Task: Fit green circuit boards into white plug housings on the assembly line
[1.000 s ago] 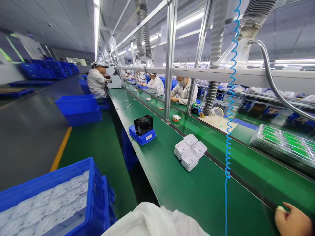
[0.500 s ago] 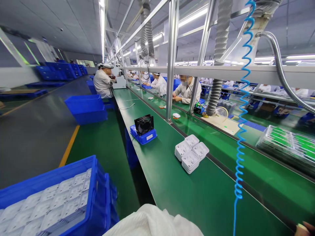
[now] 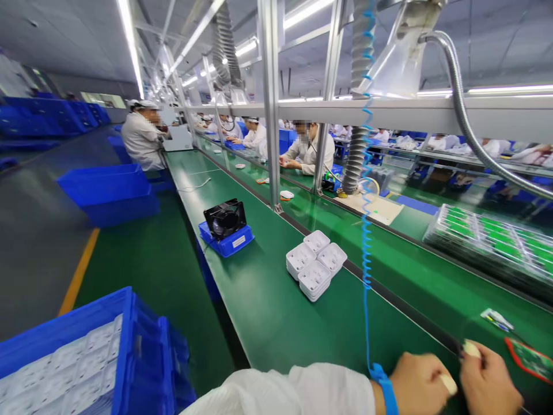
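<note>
My left hand [image 3: 417,381] is at the lower right, its fingers curled, with a pale finger cot on one fingertip. Around that wrist runs a blue strap [image 3: 383,387] joined to a blue coiled cord [image 3: 366,253]. Close beside it, my right hand [image 3: 488,377] is also closed, with a pale cot near the top. Whatever the fingers grip is too small and blurred to make out. Right of my right hand lies a green circuit board with a red edge [image 3: 530,358]. Beyond it is a small white part with wires [image 3: 496,319].
Stacked white plastic housings [image 3: 314,276] stand on the green bench [image 3: 259,300]. A black fan [image 3: 224,219] sits on a blue box [image 3: 233,241]. At lower left is a blue crate [image 3: 147,351] of housings. Trays of green boards [image 3: 475,227] lie across the line; co-workers sit farther off.
The view has swung right, shifting the bench items leftward. Both my hands, the strap, the circuit board and the wired part have come into sight at the lower right.
</note>
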Demonstrator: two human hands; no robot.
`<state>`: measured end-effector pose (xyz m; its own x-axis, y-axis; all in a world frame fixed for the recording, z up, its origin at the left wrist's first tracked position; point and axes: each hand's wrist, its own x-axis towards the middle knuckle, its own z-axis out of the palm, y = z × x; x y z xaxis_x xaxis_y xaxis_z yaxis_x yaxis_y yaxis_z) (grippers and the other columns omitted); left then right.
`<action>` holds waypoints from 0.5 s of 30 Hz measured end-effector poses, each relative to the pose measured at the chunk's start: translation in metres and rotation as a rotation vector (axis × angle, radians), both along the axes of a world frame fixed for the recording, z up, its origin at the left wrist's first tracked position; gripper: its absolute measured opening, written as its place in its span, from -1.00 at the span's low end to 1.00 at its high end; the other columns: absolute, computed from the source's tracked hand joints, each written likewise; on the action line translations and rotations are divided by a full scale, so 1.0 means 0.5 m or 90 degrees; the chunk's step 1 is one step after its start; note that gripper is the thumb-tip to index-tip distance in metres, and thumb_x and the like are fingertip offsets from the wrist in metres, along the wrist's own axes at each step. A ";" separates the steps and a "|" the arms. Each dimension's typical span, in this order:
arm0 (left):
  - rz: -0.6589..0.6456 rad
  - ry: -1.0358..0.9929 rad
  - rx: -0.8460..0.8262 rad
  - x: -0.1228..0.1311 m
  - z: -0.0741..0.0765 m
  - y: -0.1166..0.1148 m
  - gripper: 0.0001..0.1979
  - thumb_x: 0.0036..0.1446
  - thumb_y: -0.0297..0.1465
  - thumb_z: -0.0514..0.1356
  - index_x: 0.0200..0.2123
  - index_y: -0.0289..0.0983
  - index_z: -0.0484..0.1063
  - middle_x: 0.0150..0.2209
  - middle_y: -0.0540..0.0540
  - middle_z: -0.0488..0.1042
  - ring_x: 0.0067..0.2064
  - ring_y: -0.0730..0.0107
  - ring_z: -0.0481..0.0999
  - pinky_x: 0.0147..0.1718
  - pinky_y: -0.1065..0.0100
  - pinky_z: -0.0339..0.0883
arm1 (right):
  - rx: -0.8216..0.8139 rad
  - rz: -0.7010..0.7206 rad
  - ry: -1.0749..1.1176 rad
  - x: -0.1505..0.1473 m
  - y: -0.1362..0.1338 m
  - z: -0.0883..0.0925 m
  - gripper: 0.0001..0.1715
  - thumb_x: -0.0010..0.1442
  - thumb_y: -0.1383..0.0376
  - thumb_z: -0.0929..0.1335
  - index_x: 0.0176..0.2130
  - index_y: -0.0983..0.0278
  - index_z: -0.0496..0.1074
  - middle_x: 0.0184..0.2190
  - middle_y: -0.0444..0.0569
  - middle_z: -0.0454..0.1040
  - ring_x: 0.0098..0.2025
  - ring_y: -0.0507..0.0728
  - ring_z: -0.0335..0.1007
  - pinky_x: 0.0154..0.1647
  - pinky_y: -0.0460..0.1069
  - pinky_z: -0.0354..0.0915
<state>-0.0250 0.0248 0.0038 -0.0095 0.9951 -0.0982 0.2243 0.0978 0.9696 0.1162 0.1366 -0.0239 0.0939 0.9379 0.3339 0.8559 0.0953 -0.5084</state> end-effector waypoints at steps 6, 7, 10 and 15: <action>0.043 0.029 0.102 -0.036 0.011 0.030 -0.81 0.07 -0.42 -0.01 -0.35 -0.25 0.39 -0.52 0.03 0.40 -0.46 0.48 0.34 -0.46 0.46 0.16 | -0.040 0.160 0.037 -0.083 -0.053 0.050 -0.54 0.13 0.05 0.10 -0.22 0.25 0.36 -0.31 0.03 0.48 -0.34 0.18 0.40 -0.33 0.01 0.23; 0.036 0.032 0.118 -0.038 0.012 0.030 -0.84 0.07 -0.43 0.00 -0.36 -0.25 0.37 -0.52 0.04 0.40 -0.46 0.47 0.34 -0.45 0.46 0.16 | -0.045 0.175 0.040 -0.088 -0.058 0.051 -0.55 0.15 0.05 0.09 -0.22 0.25 0.36 -0.33 0.01 0.48 -0.36 0.17 0.39 -0.34 0.00 0.22; 0.020 0.048 0.149 -0.041 0.013 0.029 -0.90 0.05 -0.46 0.03 -0.37 -0.24 0.33 -0.51 0.05 0.38 -0.45 0.47 0.33 -0.46 0.46 0.14 | -0.045 0.181 0.052 -0.094 -0.067 0.052 -0.56 0.17 0.05 0.09 -0.23 0.25 0.34 -0.41 -0.03 0.47 -0.42 0.13 0.37 -0.38 -0.02 0.20; 0.001 0.065 0.159 -0.039 0.016 0.027 -0.92 0.06 -0.49 0.02 -0.39 -0.25 0.29 -0.54 0.07 0.32 -0.47 0.49 0.30 -0.46 0.47 0.10 | -0.053 0.168 0.100 -0.095 -0.071 0.049 -0.62 0.17 0.06 0.13 -0.24 0.23 0.34 -0.41 -0.07 0.46 -0.42 0.10 0.36 -0.37 -0.04 0.21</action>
<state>-0.0446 0.0383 0.0117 -0.0090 0.9884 0.1516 0.3217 -0.1407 0.9363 0.0688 0.1009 0.0005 -0.1123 0.9604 0.2550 0.7172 0.2559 -0.6482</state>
